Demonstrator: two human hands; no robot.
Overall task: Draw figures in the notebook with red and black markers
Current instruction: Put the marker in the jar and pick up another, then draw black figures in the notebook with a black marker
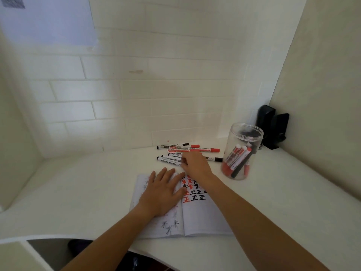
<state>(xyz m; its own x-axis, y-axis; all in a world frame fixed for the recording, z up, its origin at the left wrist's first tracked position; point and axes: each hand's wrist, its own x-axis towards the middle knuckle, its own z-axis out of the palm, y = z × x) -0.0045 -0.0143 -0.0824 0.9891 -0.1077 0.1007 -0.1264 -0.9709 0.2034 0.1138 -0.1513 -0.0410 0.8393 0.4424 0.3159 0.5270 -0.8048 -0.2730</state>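
The left part of the white desk [78,184] is seen as a smooth, matte surface running from the left wall to the notebook, with broad bare room along its left edge and a curved cut-out in the front edge at the lower left.

The notebook [203,218] lies open near the front edge, slightly right of the middle. Its thin white pages are flat and rectangular. The left page carries faint black star-like figures; the right page carries red and black stars and rows of red and black characters near its top.

The left hand [163,192] is laid flat on the left page, fingers straight and spread, the fingertips reaching toward the far edge of the page and the thumb touching the centre fold.

Behind the notebook, toward the back wall, a loose row of markers [187,150] lies on the desk, slim white cylinders with red or black caps, mostly parallel to the back edge.

The right hand [195,164] is stretched over the far edge of the notebook to this row, its fingers curled down onto a black-capped marker [169,160]; whether the marker is actually gripped or only touched cannot be told.

To the right, a clear plastic jar [242,151] stands upright and lidless, round-walled and glossy, holding several red and black markers leaning inside it. A black object [273,128] is seen in the back right corner. Bare desk extends from the jar to the right wall.
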